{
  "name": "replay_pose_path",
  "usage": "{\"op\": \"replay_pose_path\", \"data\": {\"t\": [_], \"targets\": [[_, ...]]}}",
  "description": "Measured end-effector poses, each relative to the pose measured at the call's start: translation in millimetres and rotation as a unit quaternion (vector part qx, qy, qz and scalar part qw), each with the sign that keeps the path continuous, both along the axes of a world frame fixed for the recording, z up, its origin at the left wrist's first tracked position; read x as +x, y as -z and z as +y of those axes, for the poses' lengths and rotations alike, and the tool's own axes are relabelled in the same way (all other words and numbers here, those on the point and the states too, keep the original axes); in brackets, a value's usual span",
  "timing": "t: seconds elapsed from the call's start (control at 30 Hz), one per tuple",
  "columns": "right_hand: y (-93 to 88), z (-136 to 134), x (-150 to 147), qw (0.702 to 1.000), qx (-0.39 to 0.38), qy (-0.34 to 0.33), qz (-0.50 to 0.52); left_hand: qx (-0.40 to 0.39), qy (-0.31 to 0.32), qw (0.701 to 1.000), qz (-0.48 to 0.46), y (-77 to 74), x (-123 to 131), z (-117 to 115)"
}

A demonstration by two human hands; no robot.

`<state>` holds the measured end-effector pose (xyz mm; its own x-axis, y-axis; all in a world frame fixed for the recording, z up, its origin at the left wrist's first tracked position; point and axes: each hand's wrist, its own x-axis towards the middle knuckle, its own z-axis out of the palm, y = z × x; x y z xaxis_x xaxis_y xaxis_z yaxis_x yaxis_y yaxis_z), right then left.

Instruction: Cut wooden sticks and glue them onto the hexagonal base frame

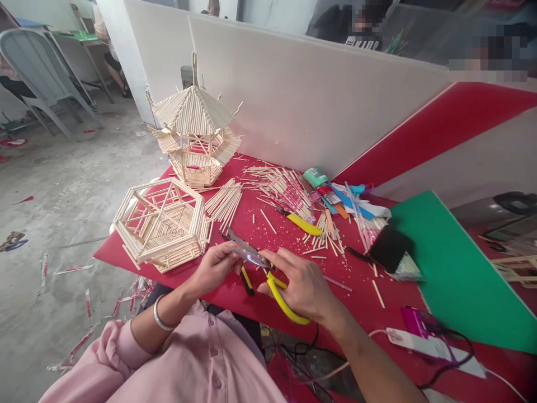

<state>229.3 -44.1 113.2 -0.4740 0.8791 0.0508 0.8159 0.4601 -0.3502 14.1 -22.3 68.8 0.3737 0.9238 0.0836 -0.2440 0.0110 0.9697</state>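
Observation:
My right hand (302,286) grips yellow-handled cutters (280,294), whose metal jaws (248,252) point left over the red table (361,291). My left hand (216,266) is pinched at the jaws, holding a thin stick too small to see clearly. Just left of my hands lies a hexagonal stick frame (161,224). Behind it stands a stick pagoda model (193,131) with a sloped roof. A bundle of loose sticks (224,202) lies between frame and hands.
A scattered pile of sticks (285,190), a yellow-handled knife (300,222), glue tubes and wrappers (331,193) lie further back. A green board (457,274) sits right, with a black object (388,248) by it. White partition (302,95) behind. Cables and a power strip (428,344) at near right.

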Motion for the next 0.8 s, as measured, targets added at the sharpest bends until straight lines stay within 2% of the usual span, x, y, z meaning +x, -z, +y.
{"op": "replay_pose_path", "data": {"t": [0.17,0.43,0.6,0.8], "targets": [[0.3,0.4,2.4,1.0,-0.005,-0.016,-0.007,0.027,0.026,0.999,0.016,4.4,-5.2,0.9],[0.0,2.1,5.2,0.999,-0.012,-0.036,0.012,0.019,0.057,0.998,0.017,-1.5,-10.7,2.4],[5.1,3.1,5.4,0.998,0.024,-0.048,0.027,-0.022,0.052,0.998,0.0,-1.5,-9.4,1.8],[4.4,-1.4,-1.6,1.0,-0.004,-0.02,0.013,-0.039,0.015,0.998,-0.057,2.1,-5.8,2.2]]}}
